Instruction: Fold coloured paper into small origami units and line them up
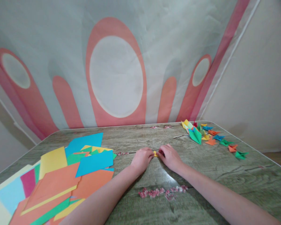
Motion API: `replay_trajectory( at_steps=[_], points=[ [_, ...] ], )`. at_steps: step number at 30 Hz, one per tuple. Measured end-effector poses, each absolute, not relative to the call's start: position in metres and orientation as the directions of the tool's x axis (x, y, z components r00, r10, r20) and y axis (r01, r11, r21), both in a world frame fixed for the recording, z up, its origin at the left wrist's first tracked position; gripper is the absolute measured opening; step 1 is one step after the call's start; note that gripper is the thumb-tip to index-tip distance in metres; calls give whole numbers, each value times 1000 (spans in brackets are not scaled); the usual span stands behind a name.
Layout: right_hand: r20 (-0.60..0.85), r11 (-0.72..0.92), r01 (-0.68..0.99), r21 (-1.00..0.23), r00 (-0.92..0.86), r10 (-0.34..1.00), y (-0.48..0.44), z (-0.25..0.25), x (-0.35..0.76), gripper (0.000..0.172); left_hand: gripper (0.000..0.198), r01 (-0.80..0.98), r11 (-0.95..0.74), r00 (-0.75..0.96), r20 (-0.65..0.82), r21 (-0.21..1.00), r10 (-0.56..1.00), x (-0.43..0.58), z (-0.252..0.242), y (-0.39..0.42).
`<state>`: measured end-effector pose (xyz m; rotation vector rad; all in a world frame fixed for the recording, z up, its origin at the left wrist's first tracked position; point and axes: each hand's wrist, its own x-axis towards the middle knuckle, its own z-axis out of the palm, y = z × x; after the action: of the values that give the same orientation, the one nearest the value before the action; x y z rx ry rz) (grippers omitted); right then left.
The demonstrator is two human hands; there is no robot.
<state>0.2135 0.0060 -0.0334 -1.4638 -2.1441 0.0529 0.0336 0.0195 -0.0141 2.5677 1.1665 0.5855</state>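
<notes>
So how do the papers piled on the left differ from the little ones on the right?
The left sheets lie flat, unfolded; the right pieces are folded into pointed shapes. The left sheets are large and overlap in a heap; the right pieces are tiny and strung out in a row. Both are coloured paper on one table, as is the yellow piece that the left hand and right hand pinch.

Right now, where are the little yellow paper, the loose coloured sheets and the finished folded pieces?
yellow paper (155, 153): head view, its visible yellow tip.
coloured sheets (95, 162): head view, middle of the top blue sheet.
folded pieces (195, 136): head view, the large green one.
</notes>
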Motion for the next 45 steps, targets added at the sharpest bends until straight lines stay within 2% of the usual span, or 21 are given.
replay_trajectory(
  at_steps=[7, 15, 20, 24, 29, 33, 45],
  points=[
    [428, 463, 837, -292, -319, 846, -2, -29, 217, 14, 20, 654, -654, 606, 255, 379, 754, 34, -17, 21],
    [349, 625, 778, -62, -570, 744, -15, -20, 228, 28, 22, 656, -668, 614, 267, 352, 743, 33, -17, 21],
    [337, 636, 771, -24, -593, 731, -15, -21, 227, 27, 22, 668, -675, 615, 278, 314, 738, 34, -16, 19],
    [354, 623, 782, -2, -582, 732, -15, -24, 226, 26, 23, 682, -696, 645, 263, 226, 717, 36, -14, 18],
    [351, 600, 794, 94, -591, 727, -14, -25, 223, 24, 22, 688, -724, 700, 219, 45, 680, 37, -10, 13],
    [340, 595, 794, 126, -598, 726, -15, -23, 222, 23, 20, 668, -741, 739, 180, -66, 649, 36, -2, 7],
    [282, 582, 798, 159, -601, 748, -21, -12, 220, 25, 22, 641, -751, 768, 116, -161, 630, 35, 7, -1]
  ],
)
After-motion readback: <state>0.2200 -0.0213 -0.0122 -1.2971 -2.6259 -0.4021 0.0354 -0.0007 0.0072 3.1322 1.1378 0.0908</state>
